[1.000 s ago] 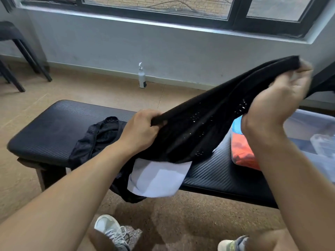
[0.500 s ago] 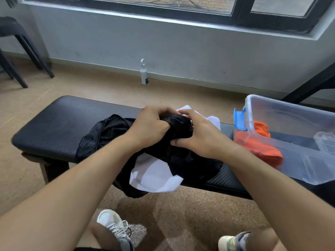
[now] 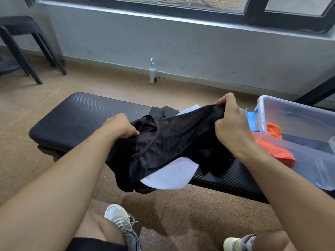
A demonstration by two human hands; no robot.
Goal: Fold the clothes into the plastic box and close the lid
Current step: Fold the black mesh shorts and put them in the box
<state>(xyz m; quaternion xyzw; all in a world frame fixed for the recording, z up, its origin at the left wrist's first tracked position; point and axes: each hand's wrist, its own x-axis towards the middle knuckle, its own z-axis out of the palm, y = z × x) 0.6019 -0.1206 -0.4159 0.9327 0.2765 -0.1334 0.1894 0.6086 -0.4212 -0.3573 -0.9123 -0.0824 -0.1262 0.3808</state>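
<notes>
**Head view: black mesh garment stretched between both hands over the bench**

Head camera looks down at the black bench (image 3: 76, 116) running from nine o'clock to three o'clock in front of me. My left hand (image 3: 120, 126) sits at about ten o'clock from the middle of the picture, knuckles up, fingers curled down and closed on the left end of the black mesh garment (image 3: 172, 140). The forearm comes in from seven o'clock.

The garment's long axis runs from my left hand up and across to my right, roughly eight o'clock to two o'clock, its right end raised higher. Its lower edge sags over the near side of the bench. A white cloth (image 3: 170, 175) lies under it and pokes out at both the near and far sides. A dark grey piece (image 3: 163, 111) shows just behind it.

My right hand (image 3: 231, 124) grips the bunched right end in a closed fist, wrist bent, forearm entering from five o'clock.

At three o'clock stands the clear plastic box (image 3: 290, 109), open on top, with a blue latch (image 3: 252, 120) on its near corner. An orange garment (image 3: 272, 142) lies inside against the left wall. I cannot tell where the lid is.
</notes>
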